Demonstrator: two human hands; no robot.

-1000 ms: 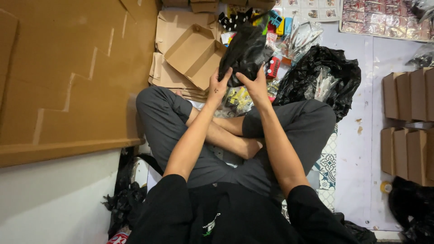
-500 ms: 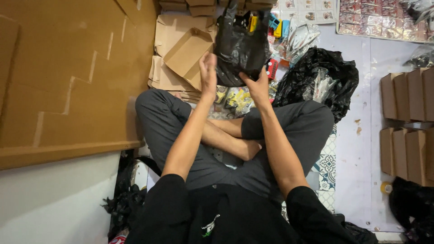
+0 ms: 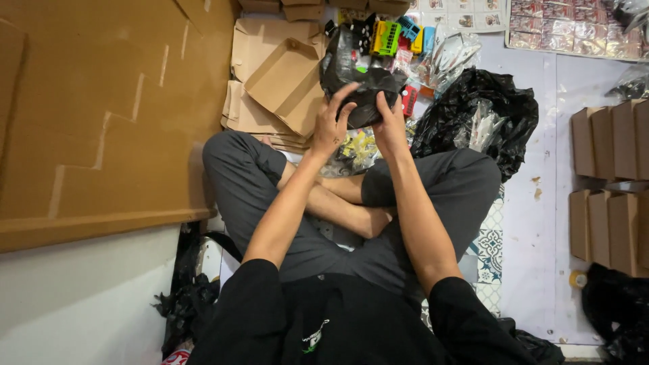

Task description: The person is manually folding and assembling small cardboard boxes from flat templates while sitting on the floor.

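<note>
Both hands now grip the black plastic bag (image 3: 358, 81) lower than a second ago: left hand (image 3: 331, 125) at seven o'clock, right hand (image 3: 391, 125) at five, fingers closed on it, toy vehicles (image 3: 392, 37) spilling at twelve.

A packing room or small stockroom: flattened cartons (image 3: 284, 81) on the floor (image 3: 581, 88), rows of folded boxes (image 3: 612, 138), black bags (image 3: 473, 115) and colourful toy cars (image 3: 389, 37).
</note>
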